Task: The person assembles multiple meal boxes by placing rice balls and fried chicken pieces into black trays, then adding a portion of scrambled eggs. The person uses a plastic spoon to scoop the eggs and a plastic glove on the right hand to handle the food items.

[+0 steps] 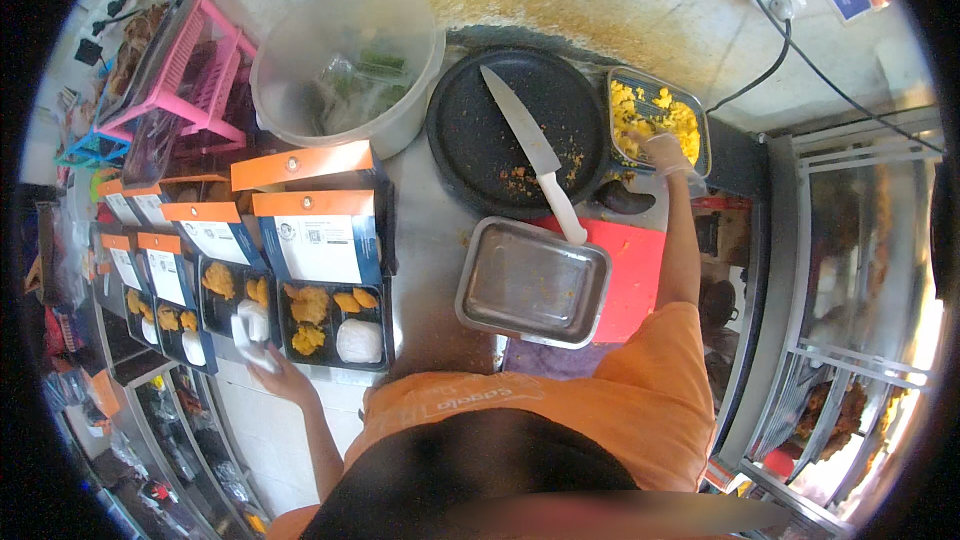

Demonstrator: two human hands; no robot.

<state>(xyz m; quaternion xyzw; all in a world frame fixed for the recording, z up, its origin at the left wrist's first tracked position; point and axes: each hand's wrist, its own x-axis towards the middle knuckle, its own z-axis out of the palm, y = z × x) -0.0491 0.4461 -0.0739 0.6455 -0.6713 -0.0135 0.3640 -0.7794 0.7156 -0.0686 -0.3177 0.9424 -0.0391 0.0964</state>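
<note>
My right hand point(668, 152), in a clear plastic glove, reaches into a glass-like container point(706, 120) of yellow scrambled egg point(630, 115). Its fingertips are among the egg and hard to make out. At the left, my left hand point(283, 380) is closed on a white, folded-looking piece point(254, 348) at the front edge of an open black meal box. That box holds fried chicken point(218, 280) and a white wrapped portion. Beside it, the nearest box point(336, 365) holds fried chicken point(307, 302), yellow egg point(308, 340) and a white wrapped portion point(358, 341).
Several boxes with raised orange-and-white lids point(318, 240) line the left. Behind stands a large translucent tub point(268, 105). A knife point(520, 120) lies across a round black board point(455, 130), handle toward a metal tray point(468, 300) and red board point(635, 265). A glass cabinet point(830, 270) is right.
</note>
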